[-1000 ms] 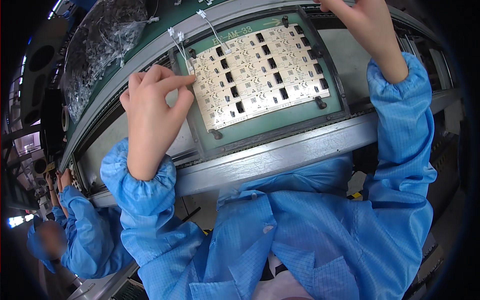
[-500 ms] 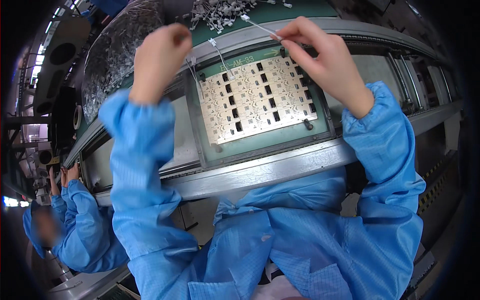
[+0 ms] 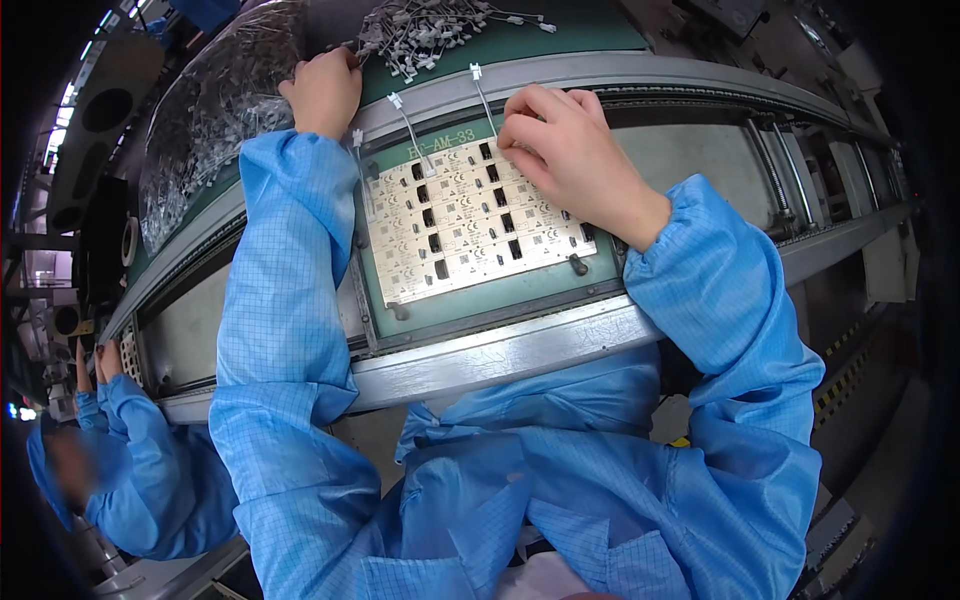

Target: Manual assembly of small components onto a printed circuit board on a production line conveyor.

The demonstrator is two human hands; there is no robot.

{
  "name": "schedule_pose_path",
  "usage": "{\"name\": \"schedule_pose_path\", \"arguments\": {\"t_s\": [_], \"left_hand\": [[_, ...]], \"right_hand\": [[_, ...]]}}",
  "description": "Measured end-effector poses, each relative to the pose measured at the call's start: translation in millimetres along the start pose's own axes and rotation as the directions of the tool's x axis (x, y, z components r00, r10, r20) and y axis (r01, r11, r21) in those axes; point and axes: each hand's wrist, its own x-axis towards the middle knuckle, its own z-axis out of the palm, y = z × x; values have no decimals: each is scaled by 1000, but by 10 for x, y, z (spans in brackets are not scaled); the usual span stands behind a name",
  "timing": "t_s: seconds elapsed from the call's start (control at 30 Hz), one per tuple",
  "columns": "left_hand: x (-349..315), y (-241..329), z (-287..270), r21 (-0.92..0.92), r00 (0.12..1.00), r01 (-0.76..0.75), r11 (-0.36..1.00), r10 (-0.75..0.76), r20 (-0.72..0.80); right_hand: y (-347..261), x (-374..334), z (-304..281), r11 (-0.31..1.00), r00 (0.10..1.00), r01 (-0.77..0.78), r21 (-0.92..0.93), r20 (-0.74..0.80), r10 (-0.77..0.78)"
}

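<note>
A pale panel of small circuit boards [image 3: 470, 225] lies in a green carrier [image 3: 500, 292] on the conveyor. My right hand [image 3: 570, 155] rests on the panel's upper right corner, its fingertips pinched on the lower end of a thin white wire lead [image 3: 482, 95] that sticks up over the rail. Two more leads [image 3: 410, 125] run up from the panel's top left. My left hand [image 3: 322, 90] is curled at the edge of a heap of white-tipped wire leads [image 3: 430, 25] behind the conveyor. Its fingers are hidden from me.
A clear bag of small parts [image 3: 215, 110] lies at the far left of the green bench. The grey conveyor rail [image 3: 500, 350] runs in front of me. Another person in a blue coat [image 3: 130, 470] works at lower left. Yellow-black floor marking [image 3: 840, 380] shows at right.
My right hand has come down with the lead from above the rail onto the panel's top right corner. My left hand has moved right along the bench to the wire heap.
</note>
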Motion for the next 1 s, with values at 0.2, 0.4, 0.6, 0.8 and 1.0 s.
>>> {"name": "schedule_pose_path", "arguments": {"t_s": [0.2, 0.4, 0.6, 0.8, 1.0], "left_hand": [[34, -120, 24, -300, 1000, -11, 954, 8, -11], [40, 85, -224, -330, 997, 21, 944, -44, -61], [289, -82, -319, -880, 985, 144, 452, -151, 83], [443, 78, -684, -958, 980, 121, 259, -183, 74], [238, -79, -973, -918, 999, 31, 395, -43, 15]], "right_hand": [[-62, 49, -16, 995, 1000, 23, -101, -1, -23], [-64, 52, -54, 987, 999, 33, -159, 37, -28], [-98, 110, -80, 976, 993, 104, -192, 73, -92], [-106, 24, -174, 977, 981, 117, -180, 172, -86], [60, 142, -240, 977, 989, 33, -209, 148, -1]]}}
